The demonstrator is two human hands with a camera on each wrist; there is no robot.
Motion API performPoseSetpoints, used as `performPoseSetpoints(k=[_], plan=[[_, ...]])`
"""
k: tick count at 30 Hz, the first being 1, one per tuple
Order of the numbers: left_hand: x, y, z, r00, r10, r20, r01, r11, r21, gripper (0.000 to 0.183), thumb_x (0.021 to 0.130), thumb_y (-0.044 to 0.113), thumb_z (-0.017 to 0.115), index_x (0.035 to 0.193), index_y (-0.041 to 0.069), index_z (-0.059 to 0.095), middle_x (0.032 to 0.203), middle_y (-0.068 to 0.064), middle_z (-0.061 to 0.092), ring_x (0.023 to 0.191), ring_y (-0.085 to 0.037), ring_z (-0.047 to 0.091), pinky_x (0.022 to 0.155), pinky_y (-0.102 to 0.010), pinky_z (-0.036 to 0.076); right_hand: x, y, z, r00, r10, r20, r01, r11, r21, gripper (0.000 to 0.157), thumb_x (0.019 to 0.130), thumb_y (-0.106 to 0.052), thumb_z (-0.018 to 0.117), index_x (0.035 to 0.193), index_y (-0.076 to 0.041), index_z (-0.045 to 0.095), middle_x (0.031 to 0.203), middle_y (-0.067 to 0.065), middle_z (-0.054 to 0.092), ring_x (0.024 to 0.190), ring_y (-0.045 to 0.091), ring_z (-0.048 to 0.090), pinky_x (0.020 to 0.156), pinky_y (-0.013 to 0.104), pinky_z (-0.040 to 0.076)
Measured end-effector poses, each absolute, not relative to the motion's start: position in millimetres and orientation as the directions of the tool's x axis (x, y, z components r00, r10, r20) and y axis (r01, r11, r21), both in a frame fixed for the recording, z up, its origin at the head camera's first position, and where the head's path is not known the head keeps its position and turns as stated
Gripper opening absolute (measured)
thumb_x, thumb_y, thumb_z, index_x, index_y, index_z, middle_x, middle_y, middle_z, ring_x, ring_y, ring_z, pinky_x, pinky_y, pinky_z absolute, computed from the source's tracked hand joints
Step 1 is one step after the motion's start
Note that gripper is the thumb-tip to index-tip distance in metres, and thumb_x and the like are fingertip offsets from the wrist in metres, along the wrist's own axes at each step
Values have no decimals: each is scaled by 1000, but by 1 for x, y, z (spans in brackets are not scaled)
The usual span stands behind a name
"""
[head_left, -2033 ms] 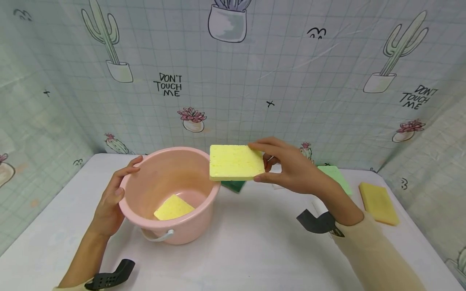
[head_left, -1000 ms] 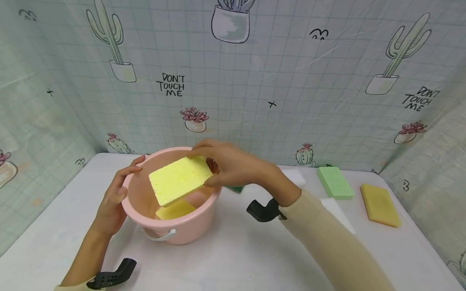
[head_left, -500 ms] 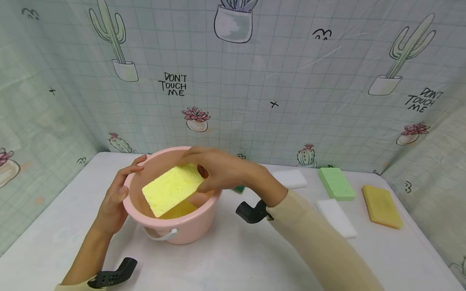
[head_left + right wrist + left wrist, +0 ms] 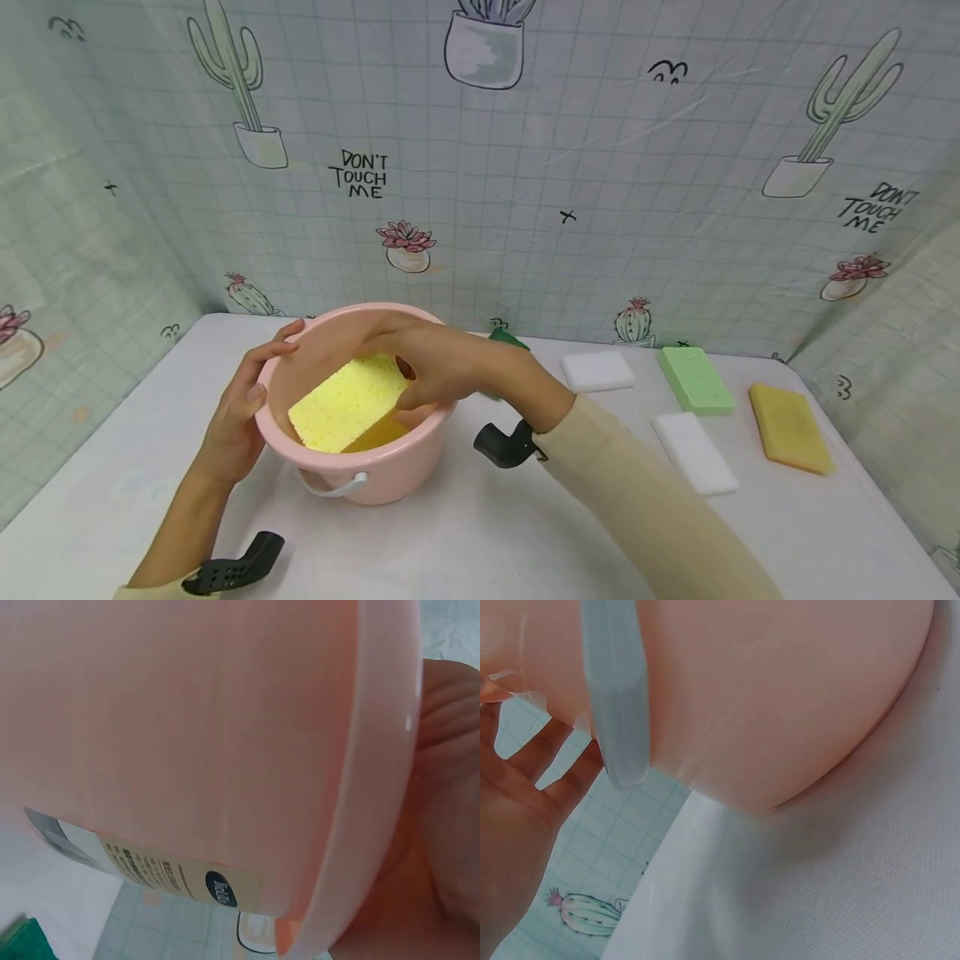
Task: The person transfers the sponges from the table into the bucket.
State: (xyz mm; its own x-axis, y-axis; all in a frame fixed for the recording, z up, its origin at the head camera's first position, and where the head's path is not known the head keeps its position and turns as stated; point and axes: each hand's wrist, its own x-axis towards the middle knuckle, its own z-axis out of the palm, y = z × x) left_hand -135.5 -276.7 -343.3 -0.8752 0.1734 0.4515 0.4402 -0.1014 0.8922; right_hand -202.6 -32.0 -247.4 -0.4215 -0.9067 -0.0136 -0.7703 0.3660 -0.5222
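Note:
A pink bucket (image 4: 405, 471) with a pale handle (image 4: 622, 697) stands on the white table. My left hand (image 4: 236, 417) grips its left rim. Inside the bucket's mouth, my right hand (image 4: 442, 358) pinches a yellow sponge (image 4: 345, 404) by its right end, tilted with its left corner low near the front wall. Beneath it a second yellow sponge (image 4: 382, 432) lies on the bucket's floor, mostly covered. In the right wrist view, the bucket's rim hides the fingers of that hand (image 4: 450, 802) and the held sponge.
To the right lie two white sponges (image 4: 597, 371) (image 4: 694, 452), a light green sponge (image 4: 696, 381) and a darker yellow sponge (image 4: 790, 428). A dark green piece (image 4: 508, 338) is partly hidden behind the right forearm. A patterned curtain (image 4: 480, 167) hangs behind the table.
My right hand has carried the yellow sponge left from beside the bucket, then down into its mouth, tilting it. The left hand has kept its hold on the rim.

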Motion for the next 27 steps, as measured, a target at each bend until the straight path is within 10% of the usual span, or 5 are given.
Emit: performPoseSetpoints(k=[9, 27], plan=[[-136, -276, -342, -882, 168, 440, 431, -90, 898, 43, 87, 17, 40, 129, 7, 37, 146, -7, 15, 130, -24, 15, 90, -23, 39, -203, -36, -249, -355, -934, -25, -834, 329, -443, 63, 71, -10, 68, 129, -17, 46, 125, -11, 39, 113, 3, 26, 83, 12, 33], [-135, -275, -341, -891, 152, 429, 417, -102, 903, 43, 87, 19, 42, 128, 7, 38, 146, -7, 16, 130, -25, 15, 90, -24, 39, -202, -37, -249, -341, -939, -41, -839, 323, -438, 58, 74, 2, 48, 130, -15, 44, 123, -10, 44, 112, 5, 29, 87, 13, 31]])
